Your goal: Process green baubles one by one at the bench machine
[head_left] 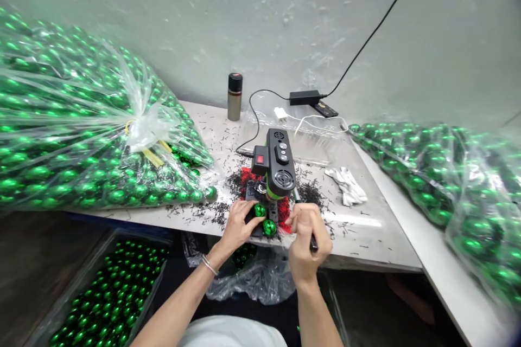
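A small black bench press machine (280, 165) with a red switch stands on the table. My left hand (240, 221) pinches a shiny green ball (259, 210) between thumb and fingers, beneath the machine's front end. A second green ball (269, 227) sits just in front of it, by my left thumb. My right hand (309, 236) is wrapped around the black-gripped lever handle (313, 244) at the machine's right side. Part of the lever and the machine's base are hidden behind my hands.
Black shavings (311, 195) litter the table around a red mat (285, 216). Large clear bags of green balls lie left (73, 135) and right (439, 173). Behind are a flask (235, 97) and power adapter (305, 97). White gloves (347, 185) lie right; a ball-filled bin (109, 287) stands below left.
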The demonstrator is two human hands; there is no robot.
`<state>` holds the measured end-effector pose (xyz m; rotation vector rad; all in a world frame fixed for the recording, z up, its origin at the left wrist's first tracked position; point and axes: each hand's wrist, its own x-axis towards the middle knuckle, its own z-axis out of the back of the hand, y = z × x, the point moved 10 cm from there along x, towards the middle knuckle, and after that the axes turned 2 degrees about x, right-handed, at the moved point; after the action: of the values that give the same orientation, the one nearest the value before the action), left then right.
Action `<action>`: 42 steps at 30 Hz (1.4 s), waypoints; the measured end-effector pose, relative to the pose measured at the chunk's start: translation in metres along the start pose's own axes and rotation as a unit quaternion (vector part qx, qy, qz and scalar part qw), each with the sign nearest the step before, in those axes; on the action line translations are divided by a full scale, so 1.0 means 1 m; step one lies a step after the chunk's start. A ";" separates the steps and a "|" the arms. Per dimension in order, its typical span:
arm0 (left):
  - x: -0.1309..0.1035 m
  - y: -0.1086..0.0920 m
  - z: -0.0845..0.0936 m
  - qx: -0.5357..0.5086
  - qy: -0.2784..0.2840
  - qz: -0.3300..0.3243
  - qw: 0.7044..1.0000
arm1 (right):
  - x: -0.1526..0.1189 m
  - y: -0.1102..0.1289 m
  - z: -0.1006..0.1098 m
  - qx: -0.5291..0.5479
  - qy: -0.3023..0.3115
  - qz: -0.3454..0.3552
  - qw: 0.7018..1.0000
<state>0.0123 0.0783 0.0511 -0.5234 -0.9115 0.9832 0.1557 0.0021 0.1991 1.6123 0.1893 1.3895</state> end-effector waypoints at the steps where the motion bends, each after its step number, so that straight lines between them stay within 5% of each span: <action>1: -0.004 -0.006 0.001 -0.001 0.012 -0.016 1.000 | 0.002 0.002 0.000 0.004 0.000 -0.008 1.000; 6: -0.032 -0.031 0.006 0.015 0.074 -0.098 0.992 | -0.004 0.001 -0.001 -0.002 -0.009 0.010 1.000; 16: -0.073 -0.024 0.052 0.085 0.018 -0.110 0.990 | -0.017 -0.011 -0.002 0.000 0.018 0.039 0.999; 22: -0.015 -0.001 0.107 0.195 -0.133 -0.041 0.971 | -0.021 -0.021 0.001 0.006 0.004 0.025 1.000; 24: 0.016 0.016 0.121 0.269 -0.113 0.016 0.956 | -0.021 -0.021 0.001 0.006 0.001 0.029 1.000; 28: 0.055 0.049 0.111 0.388 0.121 0.099 0.908 | -0.022 -0.021 0.001 -0.001 0.006 0.033 0.999; 31: 0.058 0.056 0.104 0.407 0.208 0.094 0.884 | -0.023 -0.021 0.000 -0.002 0.008 0.038 0.999; 42: 0.047 0.063 0.087 0.306 0.129 0.020 0.943 | -0.024 -0.021 0.001 0.008 -0.012 0.049 0.999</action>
<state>-0.0799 0.1484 0.0707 -0.1335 -0.3272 1.1387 0.1573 -0.0031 0.1675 1.6686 0.1089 1.4460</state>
